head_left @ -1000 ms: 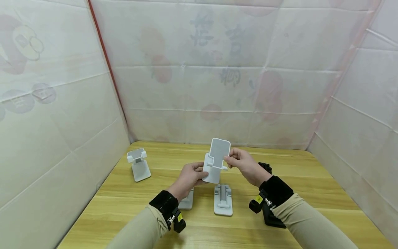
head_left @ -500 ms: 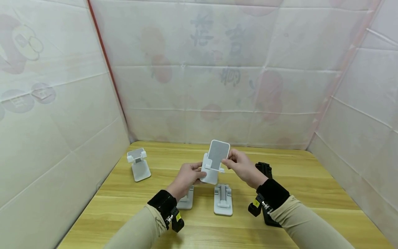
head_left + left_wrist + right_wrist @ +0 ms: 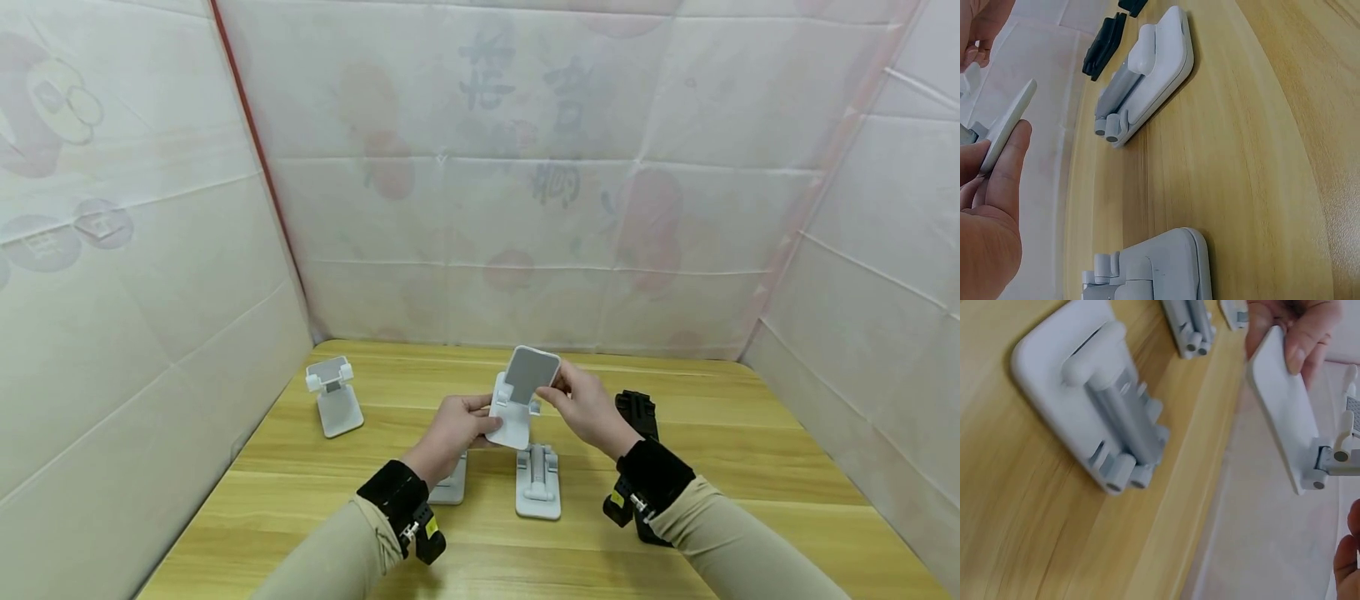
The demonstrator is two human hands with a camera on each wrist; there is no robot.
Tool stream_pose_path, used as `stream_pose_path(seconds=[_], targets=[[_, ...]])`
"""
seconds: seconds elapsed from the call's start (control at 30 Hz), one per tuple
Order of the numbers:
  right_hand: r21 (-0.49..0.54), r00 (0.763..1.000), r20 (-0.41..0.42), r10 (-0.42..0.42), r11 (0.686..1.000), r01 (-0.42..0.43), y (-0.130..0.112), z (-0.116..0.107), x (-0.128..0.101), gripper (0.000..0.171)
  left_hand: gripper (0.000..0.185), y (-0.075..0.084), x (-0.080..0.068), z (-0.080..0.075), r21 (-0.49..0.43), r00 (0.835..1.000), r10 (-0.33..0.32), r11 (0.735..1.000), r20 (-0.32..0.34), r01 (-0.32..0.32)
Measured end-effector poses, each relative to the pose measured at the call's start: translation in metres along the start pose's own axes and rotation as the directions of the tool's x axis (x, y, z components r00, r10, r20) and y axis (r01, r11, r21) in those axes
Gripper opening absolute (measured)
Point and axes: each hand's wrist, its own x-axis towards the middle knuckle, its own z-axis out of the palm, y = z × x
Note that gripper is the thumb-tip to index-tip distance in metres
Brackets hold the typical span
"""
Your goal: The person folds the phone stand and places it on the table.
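Note:
A white foldable phone stand [image 3: 510, 425] is held up above the middle of the table, its grey-faced upper plate [image 3: 534, 375] unfolded and tilted. My left hand [image 3: 452, 429] pinches the base by its lower left edge; in the left wrist view the thumb [image 3: 972, 159] lies on one face and fingers on the other. My right hand [image 3: 592, 410] pinches the right edge of the upper plate between thumb and fingers. Beneath, a folded white phone stand [image 3: 537, 483] lies on the table, and another folded stand [image 3: 448, 487] is partly hidden behind my left hand.
An unfolded white phone stand [image 3: 337, 400] stands at the table's far left. Under my right forearm lies a black stand [image 3: 637, 410], partly covered. Pale sheeting [image 3: 480, 300] walls the wooden table [image 3: 360, 533] at the back and both sides.
The stand's upper plate has tilted, looking shorter and lower in the head view. My right hand has moved slightly with it, and my left hand keeps its hold on the base.

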Motion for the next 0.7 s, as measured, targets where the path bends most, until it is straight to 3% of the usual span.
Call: stream_pose_path(seconds=[0.47,0.7], targets=[[-0.187,0.978,-0.126,-0.168,0.972,0.143,0.010,0.004,-0.004,0.023,0.051,0.000,-0.001,0.003,0.020,1.000,0.000,1.000,0.005,-0.001],[-0.277,0.955,-0.168,-0.244,0.941,0.192,0.012,0.005,-0.005,0.018,0.051,0.000,-0.002,0.004,0.047,1.000,-0.003,0.999,-0.013,0.003]])
